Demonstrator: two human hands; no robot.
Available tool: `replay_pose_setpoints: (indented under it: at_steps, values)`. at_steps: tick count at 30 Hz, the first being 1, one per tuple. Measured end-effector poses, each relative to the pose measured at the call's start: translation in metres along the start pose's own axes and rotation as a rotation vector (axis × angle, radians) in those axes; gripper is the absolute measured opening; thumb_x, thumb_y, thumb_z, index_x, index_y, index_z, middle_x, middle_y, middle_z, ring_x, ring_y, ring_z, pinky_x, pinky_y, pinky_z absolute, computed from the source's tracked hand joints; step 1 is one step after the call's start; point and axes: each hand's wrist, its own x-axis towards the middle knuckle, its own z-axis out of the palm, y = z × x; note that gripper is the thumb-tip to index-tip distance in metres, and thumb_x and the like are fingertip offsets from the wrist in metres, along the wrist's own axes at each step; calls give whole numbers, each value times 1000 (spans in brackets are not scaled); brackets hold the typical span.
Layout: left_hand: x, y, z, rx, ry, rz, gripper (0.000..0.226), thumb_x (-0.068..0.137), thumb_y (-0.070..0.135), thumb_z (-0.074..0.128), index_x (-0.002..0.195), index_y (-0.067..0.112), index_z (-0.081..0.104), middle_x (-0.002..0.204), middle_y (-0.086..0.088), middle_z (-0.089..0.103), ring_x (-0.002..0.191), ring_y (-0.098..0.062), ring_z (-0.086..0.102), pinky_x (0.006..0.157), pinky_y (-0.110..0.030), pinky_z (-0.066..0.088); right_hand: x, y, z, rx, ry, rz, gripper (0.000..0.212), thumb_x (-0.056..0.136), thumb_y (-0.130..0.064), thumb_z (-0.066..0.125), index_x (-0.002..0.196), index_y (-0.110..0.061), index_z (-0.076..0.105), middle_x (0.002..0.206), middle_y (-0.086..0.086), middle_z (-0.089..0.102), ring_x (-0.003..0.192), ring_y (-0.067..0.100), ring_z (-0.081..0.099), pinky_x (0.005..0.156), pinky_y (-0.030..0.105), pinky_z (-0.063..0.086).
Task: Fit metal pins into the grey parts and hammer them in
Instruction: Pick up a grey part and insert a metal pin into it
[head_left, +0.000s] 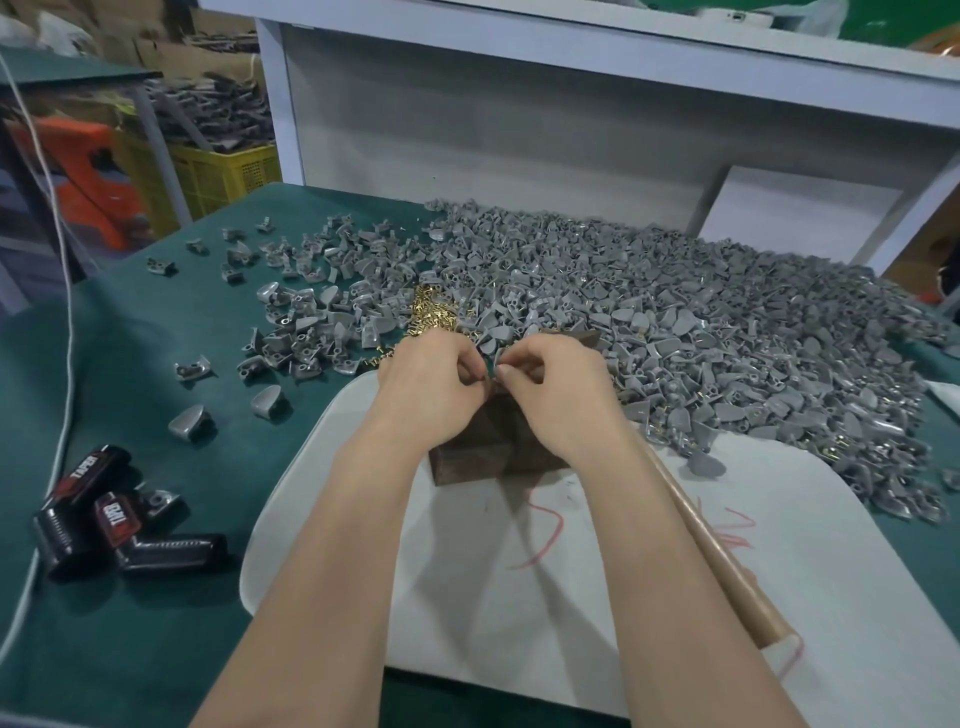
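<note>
My left hand (434, 382) and my right hand (550, 382) meet above a dark wooden block (488, 447) on a white board (571, 582). Their fingertips pinch a small grey part (500, 358) between them; a metal pin cannot be made out there. A large heap of grey parts (701, 322) covers the table behind and to the right. A small pile of brass-coloured pins (431, 312) lies just beyond my left hand. A wooden hammer handle (727, 561) lies on the board under my right forearm; its head is hidden.
The table has a green cover (130, 364). Loose grey parts (192, 423) lie scattered at the left. Black tape dispensers (104, 514) sit at the near left beside a white cable (62, 426). A white shelf frame (519, 104) stands behind the heap.
</note>
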Motion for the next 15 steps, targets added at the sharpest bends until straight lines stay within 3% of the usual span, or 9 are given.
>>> replay_pose_setpoints:
  at_steps: [3, 7, 10, 15]
  values:
    - [0, 0, 0, -3, -2, -3, 22, 82, 22, 69, 65, 29, 57, 69, 13, 57, 94, -22, 61, 88, -40, 49, 0, -2, 4, -70, 2, -3, 9, 88, -19, 61, 91, -17, 69, 99, 7, 63, 94, 24, 57, 90, 38, 44]
    - [0, 0, 0, -8, -12, 3, 19, 82, 27, 70, 68, 28, 58, 70, 13, 56, 94, -22, 61, 89, -40, 48, 0, -1, 6, -118, 26, -34, 8, 89, -17, 59, 89, -14, 67, 100, 7, 59, 91, 24, 56, 88, 35, 41]
    - [1, -1, 0, 6, -15, 4, 19, 82, 25, 69, 67, 28, 58, 71, 12, 57, 94, -21, 61, 89, -41, 48, -3, 0, 8, -81, 57, -35, 8, 89, -15, 59, 87, -13, 66, 96, 4, 58, 89, 23, 54, 82, 32, 39]
    - [1, 0, 0, 5, -10, 10, 19, 82, 25, 69, 66, 27, 58, 72, 10, 59, 92, -21, 61, 89, -41, 47, -3, 2, 10, -18, 73, 5, 9, 90, -15, 59, 84, -13, 66, 98, 6, 62, 95, 25, 55, 88, 37, 40]
